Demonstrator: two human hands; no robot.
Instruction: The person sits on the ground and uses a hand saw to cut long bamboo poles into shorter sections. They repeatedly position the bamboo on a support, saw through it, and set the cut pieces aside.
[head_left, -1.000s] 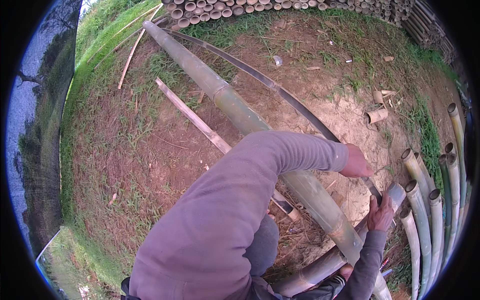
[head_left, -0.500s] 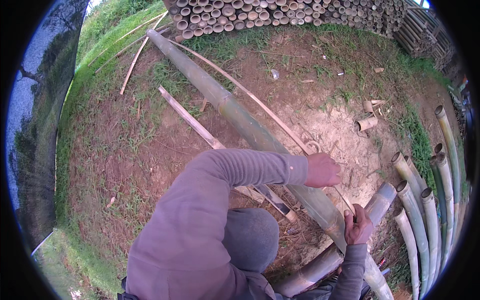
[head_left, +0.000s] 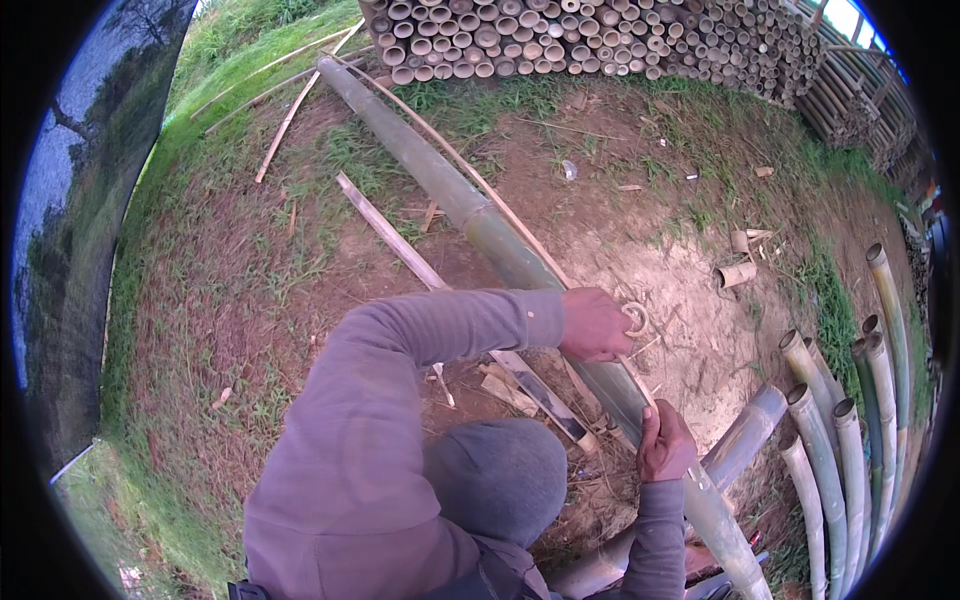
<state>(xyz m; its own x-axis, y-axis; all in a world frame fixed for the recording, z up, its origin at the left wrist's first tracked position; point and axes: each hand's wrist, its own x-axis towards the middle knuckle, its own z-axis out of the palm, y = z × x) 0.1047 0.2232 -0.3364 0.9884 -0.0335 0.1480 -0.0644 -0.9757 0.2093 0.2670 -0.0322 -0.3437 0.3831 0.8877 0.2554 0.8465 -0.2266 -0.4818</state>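
A long green bamboo pole runs diagonally from the far left to the near right. Along its right side lies a thin, pale bamboo strip. My left hand is closed over this strip, back of the hand up, just above the pole. Nearer to me, my right hand pinches the strip's near end against the pole, thumb on top. Beside my left hand's fingers is a pale ring-shaped curl; whether the hand touches it, I cannot tell. My fingertips are partly hidden.
A thick bamboo piece lies crosswise under the pole's near part. Several bamboo poles stand at the right. A split bamboo length lies on the ground at left. Stacked bamboo fills the back; short offcuts lie at right.
Both hands have shifted left, the right one also farther from me. The strip, bowed away from the pole before, now lies close along it. The whole view has shifted slightly.
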